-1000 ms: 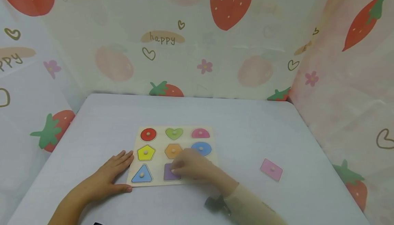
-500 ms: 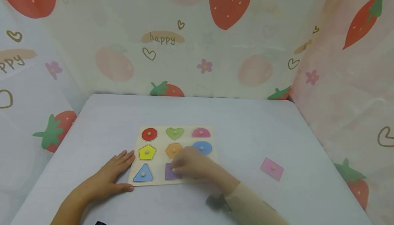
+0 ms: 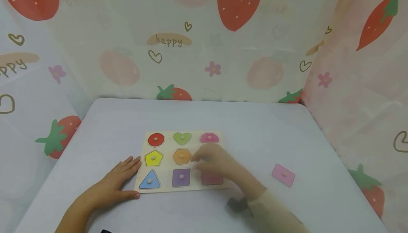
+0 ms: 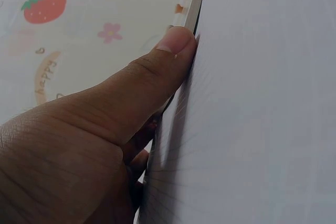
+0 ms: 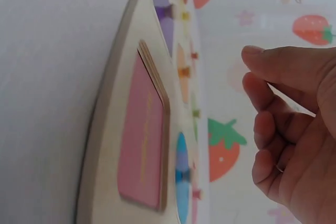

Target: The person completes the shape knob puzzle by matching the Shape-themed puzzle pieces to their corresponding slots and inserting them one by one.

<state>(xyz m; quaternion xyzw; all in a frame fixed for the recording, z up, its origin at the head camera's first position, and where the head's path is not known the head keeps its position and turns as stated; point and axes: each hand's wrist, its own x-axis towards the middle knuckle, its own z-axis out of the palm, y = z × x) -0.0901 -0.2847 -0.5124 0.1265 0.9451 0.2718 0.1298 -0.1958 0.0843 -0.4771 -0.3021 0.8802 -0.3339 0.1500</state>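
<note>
A wooden peg puzzle board (image 3: 165,187) lies on the table, with knobbed shapes in its recesses. My left hand (image 3: 109,183) rests at its left edge, fingers straight; in the left wrist view the thumb (image 4: 147,77) touches the board's side. My right hand (image 3: 220,162), slightly blurred, hovers over the board's right part, hiding most of the blue oval. Its fingers curl loosely around nothing in the right wrist view. The purple square (image 3: 176,182) sits in its recess. Beside it is the pink rectangular recess (image 5: 139,150), which has no piece in it.
A loose pink rectangle piece (image 3: 279,177) with a knob lies on the white table (image 3: 255,126), right of the board. A dark object (image 3: 237,204) is beside the right wrist. Strawberry-printed sheets (image 3: 178,6) stand around the back and sides.
My right hand has moved off the purple square, to the right and slightly up. The whole square and part of the pink recess now show. My left hand stays at the board's edge.
</note>
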